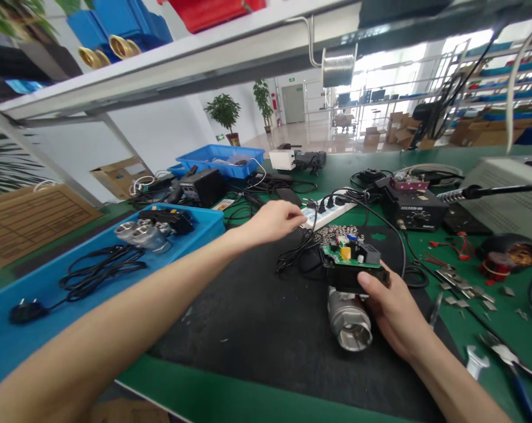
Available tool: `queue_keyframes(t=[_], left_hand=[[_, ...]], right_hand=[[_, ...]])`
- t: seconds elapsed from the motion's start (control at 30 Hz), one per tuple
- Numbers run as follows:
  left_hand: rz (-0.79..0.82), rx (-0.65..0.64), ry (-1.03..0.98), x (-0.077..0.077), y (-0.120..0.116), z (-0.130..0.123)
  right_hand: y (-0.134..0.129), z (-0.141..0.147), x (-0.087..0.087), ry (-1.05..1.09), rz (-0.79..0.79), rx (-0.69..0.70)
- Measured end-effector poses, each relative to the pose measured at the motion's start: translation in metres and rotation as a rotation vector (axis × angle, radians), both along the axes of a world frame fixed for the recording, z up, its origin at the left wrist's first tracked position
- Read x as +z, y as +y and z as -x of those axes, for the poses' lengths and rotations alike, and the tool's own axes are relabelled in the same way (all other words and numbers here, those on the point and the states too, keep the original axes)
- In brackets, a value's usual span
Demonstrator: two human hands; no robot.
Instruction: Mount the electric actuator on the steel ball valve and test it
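My right hand [393,305] grips a motorized ball valve [352,320] from its right side, thumb on the black housing. A green circuit board [346,254] with yellow, blue and black parts lies exposed on top of that housing, and the steel valve body points toward me. My left hand [275,222] reaches forward with its fingers curled together beside a white power strip [330,210]. Whatever its fingertips hold, if anything, is hidden. Black cords with plugs [310,204] are at the strip, close to those fingertips.
A blue tray [208,226] on the left holds steel valves [149,235] and a plugged cord. Small metal rings [336,233] lie behind the valve on the black mat [243,329]. Right are a soldering station [413,205], a wrench [476,361] and pliers [508,358]. A shelf [169,70] hangs overhead.
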State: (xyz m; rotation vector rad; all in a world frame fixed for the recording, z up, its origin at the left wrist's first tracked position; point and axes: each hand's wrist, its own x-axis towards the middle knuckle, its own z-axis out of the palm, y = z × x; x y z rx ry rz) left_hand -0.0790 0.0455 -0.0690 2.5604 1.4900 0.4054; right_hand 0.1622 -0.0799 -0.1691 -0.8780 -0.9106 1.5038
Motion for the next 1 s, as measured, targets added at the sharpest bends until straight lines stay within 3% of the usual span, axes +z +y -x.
queue_keyframes(t=[0.17, 0.3, 0.43, 0.6, 0.83, 1.0], left_hand=[[0.019, 0.079, 0.053, -0.063, 0.004, 0.012], [-0.044, 0.082, 0.023, -0.082, -0.003, -0.001], [-0.120, 0.101, 0.004, -0.083, 0.005, -0.011], [-0.212, 0.198, 0.032, -0.074, 0.055, -0.013], [-0.223, -0.021, 0.258, -0.057, 0.124, -0.033], [-0.231, -0.061, 0.343, -0.054, 0.134, -0.029]], right_hand=[[0.004, -0.001, -0.007, 0.077, 0.121, -0.053], [0.006, -0.002, -0.010, 0.077, 0.168, -0.090], [0.004, 0.000, -0.006, 0.017, 0.158, -0.104], [-0.001, 0.006, 0.003, 0.005, 0.172, -0.142], [0.003, 0.001, -0.006, 0.047, 0.190, -0.126], [0.004, -0.002, 0.000, 0.056, 0.186, -0.075]])
